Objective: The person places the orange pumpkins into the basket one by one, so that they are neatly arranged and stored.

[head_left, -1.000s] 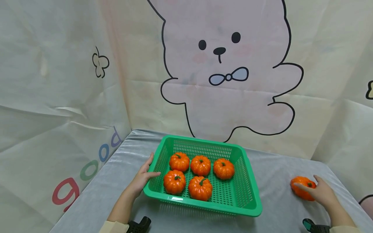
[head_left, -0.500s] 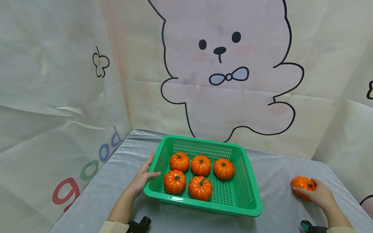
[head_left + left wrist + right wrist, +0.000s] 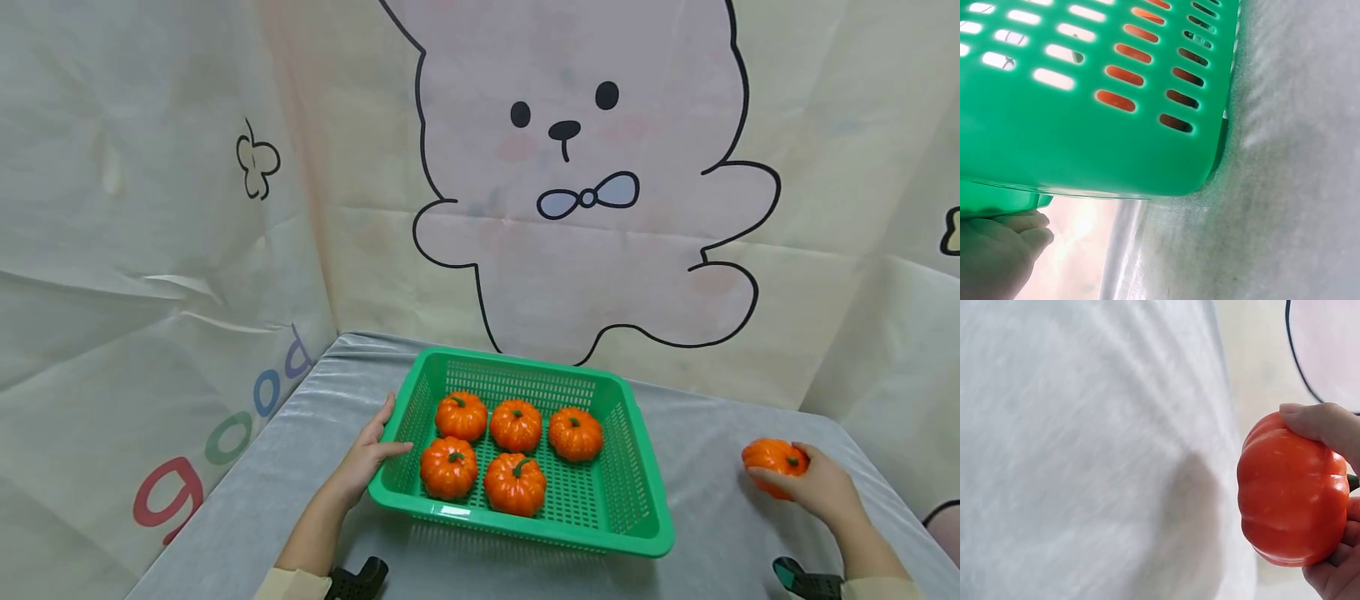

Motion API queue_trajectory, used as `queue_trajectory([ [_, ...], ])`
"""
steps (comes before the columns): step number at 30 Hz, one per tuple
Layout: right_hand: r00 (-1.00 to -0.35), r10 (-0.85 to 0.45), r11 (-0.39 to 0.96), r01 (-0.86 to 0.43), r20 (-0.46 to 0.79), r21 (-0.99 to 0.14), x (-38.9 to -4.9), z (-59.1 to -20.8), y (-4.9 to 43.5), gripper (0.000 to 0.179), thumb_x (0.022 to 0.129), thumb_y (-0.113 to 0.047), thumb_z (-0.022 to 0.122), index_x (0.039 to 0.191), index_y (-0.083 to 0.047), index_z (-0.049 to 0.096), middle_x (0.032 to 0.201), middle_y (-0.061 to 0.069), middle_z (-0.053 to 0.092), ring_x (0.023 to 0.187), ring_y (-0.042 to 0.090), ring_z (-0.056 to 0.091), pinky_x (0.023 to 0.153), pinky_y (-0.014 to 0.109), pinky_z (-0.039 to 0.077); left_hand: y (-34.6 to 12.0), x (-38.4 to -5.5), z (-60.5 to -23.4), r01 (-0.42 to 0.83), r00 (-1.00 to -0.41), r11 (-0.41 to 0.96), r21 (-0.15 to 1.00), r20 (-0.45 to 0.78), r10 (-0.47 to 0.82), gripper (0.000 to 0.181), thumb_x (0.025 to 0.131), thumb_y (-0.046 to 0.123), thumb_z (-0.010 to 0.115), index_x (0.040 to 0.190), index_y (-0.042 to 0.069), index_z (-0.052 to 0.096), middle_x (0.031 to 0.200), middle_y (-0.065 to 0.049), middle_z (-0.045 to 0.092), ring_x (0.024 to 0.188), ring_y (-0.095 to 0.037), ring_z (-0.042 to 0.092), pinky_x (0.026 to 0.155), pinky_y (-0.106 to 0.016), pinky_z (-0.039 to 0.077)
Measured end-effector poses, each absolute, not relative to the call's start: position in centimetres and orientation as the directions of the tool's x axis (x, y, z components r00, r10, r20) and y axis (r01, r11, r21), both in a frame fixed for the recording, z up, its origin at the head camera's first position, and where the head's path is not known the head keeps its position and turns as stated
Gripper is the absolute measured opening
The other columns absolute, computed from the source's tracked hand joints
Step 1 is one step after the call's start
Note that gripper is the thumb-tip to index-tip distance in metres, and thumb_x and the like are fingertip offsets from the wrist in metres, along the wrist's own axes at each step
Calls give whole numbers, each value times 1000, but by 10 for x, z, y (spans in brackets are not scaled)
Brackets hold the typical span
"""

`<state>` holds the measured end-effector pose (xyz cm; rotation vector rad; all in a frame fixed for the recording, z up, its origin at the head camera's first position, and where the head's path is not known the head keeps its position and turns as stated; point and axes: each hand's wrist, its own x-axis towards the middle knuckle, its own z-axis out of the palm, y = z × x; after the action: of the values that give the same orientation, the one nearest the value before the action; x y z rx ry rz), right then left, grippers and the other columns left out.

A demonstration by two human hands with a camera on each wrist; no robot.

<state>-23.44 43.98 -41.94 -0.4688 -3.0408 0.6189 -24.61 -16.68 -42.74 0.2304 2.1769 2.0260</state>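
A green plastic basket (image 3: 525, 527) with slotted walls holds several small orange pumpkins (image 3: 517, 485) with green stems. At its left side, my left hand (image 3: 362, 467) grips the rim, thumb over the top edge and fingers along the outside; the left wrist view shows part of that hand (image 3: 1000, 253) under the rim. Over to the right, my right hand (image 3: 827, 490) holds another orange pumpkin (image 3: 772, 462) between thumb and fingers. In the right wrist view this pumpkin (image 3: 1294, 494) hangs above the cloth, and its stem is partly hidden by the hand.
A grey cloth (image 3: 705, 467) covers the table under the basket. Behind it hangs a pale sheet (image 3: 825, 350) with a cartoon bear, and another sheet (image 3: 90, 275) borders the left side. Bare cloth lies between the basket and the right hand.
My right hand has closed around the pumpkin at the right and raised it slightly off the cloth. The left hand and the basket stay where they were.
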Motion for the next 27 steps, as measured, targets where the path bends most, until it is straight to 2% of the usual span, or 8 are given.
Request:
queue_trajectory([
  [8, -986, 165, 904, 146, 14, -402, -238, -389, 412, 101, 82, -54, 61, 133, 23, 21, 124, 46, 32, 102, 54, 40, 80, 61, 42, -168, -245, -427, 9, -975, 76, 997, -8, 224, 84, 86, 2, 54, 150, 5, -1, 157, -9, -11, 144, -30, -10, 115, -52, 1],
  [14, -992, 72, 907, 20, 108, -420, -242, -371, 378, 95, 79, -49, 67, 135, 17, 28, 123, 41, 41, 99, 49, 46, 75, 55, 45, -168, -246, -427, 19, -974, 78, 997, 1, 228, 85, 86, 3, 54, 150, 4, -1, 157, -9, -11, 144, -29, -11, 115, -52, 0],
  [19, -991, 11, 902, -47, 133, -428, -246, -361, 355, 94, 78, -48, 69, 137, 13, 29, 124, 38, 43, 100, 46, 47, 76, 53, 48, -167, -246, -427, 17, -974, 82, 996, -2, 224, 85, 86, 3, 55, 150, 6, -1, 157, -10, -11, 144, -29, -11, 115, -52, 0],
  [27, -983, -60, 894, -131, 175, -428, -247, -350, 332, 89, 77, -44, 72, 136, 10, 33, 120, 33, 50, 96, 39, 52, 71, 42, 51, -168, -246, -427, 11, -974, 71, 997, -6, 226, 85, 86, 3, 54, 150, 6, -1, 157, -10, -11, 144, -29, -9, 115, -51, 2],
])
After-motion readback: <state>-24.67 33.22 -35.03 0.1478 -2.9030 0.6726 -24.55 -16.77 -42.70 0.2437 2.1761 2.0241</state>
